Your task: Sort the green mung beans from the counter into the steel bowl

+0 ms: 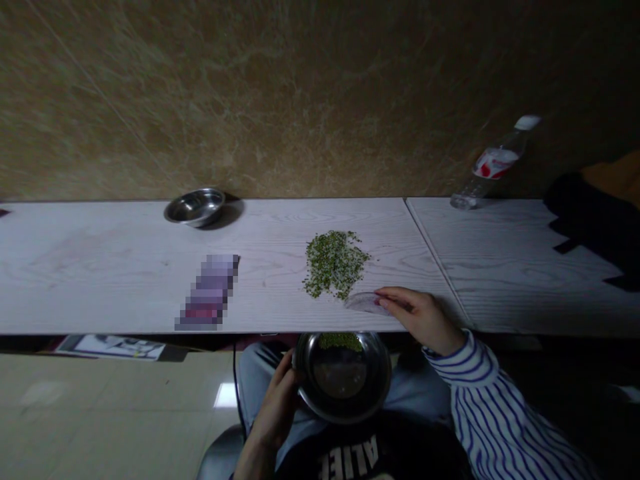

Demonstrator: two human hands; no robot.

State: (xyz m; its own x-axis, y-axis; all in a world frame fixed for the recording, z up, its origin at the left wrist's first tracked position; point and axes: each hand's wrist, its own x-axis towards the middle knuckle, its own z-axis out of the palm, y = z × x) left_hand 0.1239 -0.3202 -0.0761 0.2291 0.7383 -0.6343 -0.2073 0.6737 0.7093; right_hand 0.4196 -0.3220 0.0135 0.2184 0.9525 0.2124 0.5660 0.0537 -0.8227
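My left hand grips the rim of a steel bowl held over my lap just below the table's front edge; a few green beans lie at its far side. My right hand rests on the table with fingers pinched on a thin pale card. The card's edge lies next to a heap of small green beans spread on the white table.
A second, empty steel bowl stands at the back near the wall. A blurred flat object lies left of the beans. A plastic water bottle leans at the back right. Dark and orange cloth lies at the far right.
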